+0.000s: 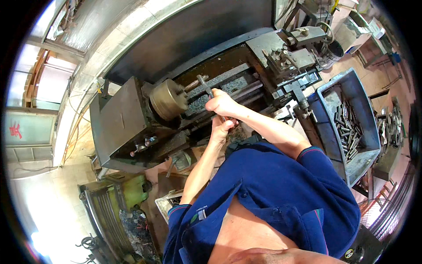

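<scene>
My right hand [220, 104] is closed around a grey metal bar-like tool [205, 85]; its exact kind I cannot make out. Lower down, my left hand [223, 126] is closed around the near end of the same tool, mostly hidden by the fingers. The tool's far end reaches beside the tip of a metal rod [196, 83], and whether they touch I cannot tell. That rod sticks out from the brass-coloured round chuck [168, 100] of a lathe [123, 123]. The chuck's jaws look smeared, as if by motion.
Metal chips [233, 86] lie along the lathe bed. To its right stand the tool post [283, 61] and carriage handles. A blue bin [327, 127] at my right holds many metal pins [347, 127]. A green machine [110, 202] stands at lower left, and control levers [145, 144] jut from the headstock.
</scene>
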A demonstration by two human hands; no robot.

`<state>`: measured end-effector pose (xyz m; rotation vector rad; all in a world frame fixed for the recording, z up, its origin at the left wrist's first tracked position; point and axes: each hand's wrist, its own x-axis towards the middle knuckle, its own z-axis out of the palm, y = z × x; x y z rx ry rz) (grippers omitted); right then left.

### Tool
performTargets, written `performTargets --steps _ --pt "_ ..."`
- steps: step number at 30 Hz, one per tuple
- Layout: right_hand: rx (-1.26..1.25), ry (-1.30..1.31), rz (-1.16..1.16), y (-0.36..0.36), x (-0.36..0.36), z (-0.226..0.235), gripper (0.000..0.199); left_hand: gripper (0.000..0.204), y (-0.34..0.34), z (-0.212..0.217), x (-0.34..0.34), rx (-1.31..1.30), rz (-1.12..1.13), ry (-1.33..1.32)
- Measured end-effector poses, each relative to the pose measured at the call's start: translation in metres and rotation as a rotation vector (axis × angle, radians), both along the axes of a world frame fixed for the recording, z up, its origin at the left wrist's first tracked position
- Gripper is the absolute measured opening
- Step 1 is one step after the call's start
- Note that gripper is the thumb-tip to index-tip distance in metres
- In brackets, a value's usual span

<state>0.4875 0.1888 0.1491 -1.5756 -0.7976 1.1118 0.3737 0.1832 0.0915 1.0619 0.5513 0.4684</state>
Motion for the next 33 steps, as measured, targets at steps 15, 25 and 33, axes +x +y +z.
performTargets --steps 15,25,33 --pt "0.115 0.112 -0.288 -0.026 0.021 -0.025 0.016 0.063 -0.002 -0.001 0.022 0.019 -0.237 -0.040" --pt "0.530 0.382 -0.459 -0.131 0.019 -0.008 0.047 0.080 -0.051 0.033 0.038 1.153 -0.101 0.313" --pt "0.675 0.605 -0.434 -0.179 0.031 -0.018 0.043 0.087 -0.098 0.042 0.039 1.166 -0.041 0.286"
